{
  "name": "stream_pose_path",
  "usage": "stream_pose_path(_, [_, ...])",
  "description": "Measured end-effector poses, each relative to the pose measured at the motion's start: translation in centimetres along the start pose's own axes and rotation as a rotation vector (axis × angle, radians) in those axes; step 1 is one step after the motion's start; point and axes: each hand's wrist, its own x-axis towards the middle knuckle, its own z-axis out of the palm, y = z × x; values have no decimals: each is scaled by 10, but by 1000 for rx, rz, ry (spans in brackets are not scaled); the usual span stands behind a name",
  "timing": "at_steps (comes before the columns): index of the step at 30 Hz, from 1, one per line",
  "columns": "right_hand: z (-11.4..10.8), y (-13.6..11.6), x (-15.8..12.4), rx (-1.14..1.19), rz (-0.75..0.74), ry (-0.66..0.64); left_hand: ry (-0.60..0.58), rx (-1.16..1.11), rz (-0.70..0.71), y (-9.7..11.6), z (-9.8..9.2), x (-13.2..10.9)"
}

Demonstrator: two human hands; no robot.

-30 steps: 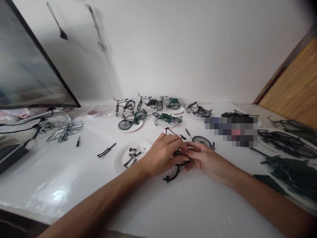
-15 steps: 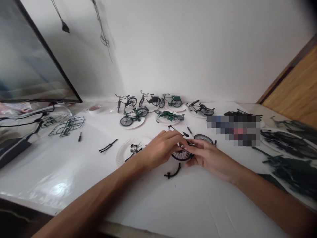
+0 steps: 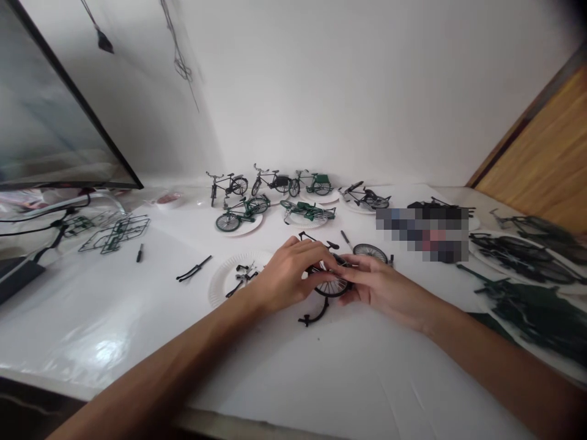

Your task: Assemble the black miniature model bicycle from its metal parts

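Both hands meet over a black model bicycle (image 3: 332, 288), its spoked wheel showing below the fingers and its saddle above. My left hand (image 3: 291, 272) grips it from the left with fingers curled over the top. From the right, my right hand (image 3: 378, 282) pinches it between thumb and fingers; the exact contact is hidden. Just behind the right fingers lies a loose spoked wheel (image 3: 369, 250). A curved black mudguard (image 3: 316, 318) rests on the table in front of the bicycle. Left of my left hand, a white paper plate (image 3: 216, 278) holds small black and silver parts.
A black fork (image 3: 194, 269) and a small dark tool (image 3: 140, 253) lie to the left, near green frame parts (image 3: 117, 233). Several finished model bicycles (image 3: 273, 182) stand or lie along the wall. A dark green bicycle (image 3: 527, 299) lies at the right. A screen (image 3: 55, 110) is at the left.
The view has shifted slightly, so the table's things appear a little farther left. Both hands stay on the model bicycle, the left fingers moved slightly over it.
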Motion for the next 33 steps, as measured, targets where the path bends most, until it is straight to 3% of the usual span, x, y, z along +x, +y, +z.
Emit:
stream_pose_path(6, [0, 0, 1, 10, -13, -6, 3, 41, 21, 2, 7, 2])
stream_pose_path(14, [0, -1, 0, 10, -3, 0, -33, -5, -47, 2, -4, 0])
stream_pose_path(26, [-1, -1, 3, -5, -10, -6, 83, 45, -12, 2, 12, 0])
stream_pose_path(33, [-2, -3, 3, 3, 22, -7, 107, -38, -134, 5, 9, 0])
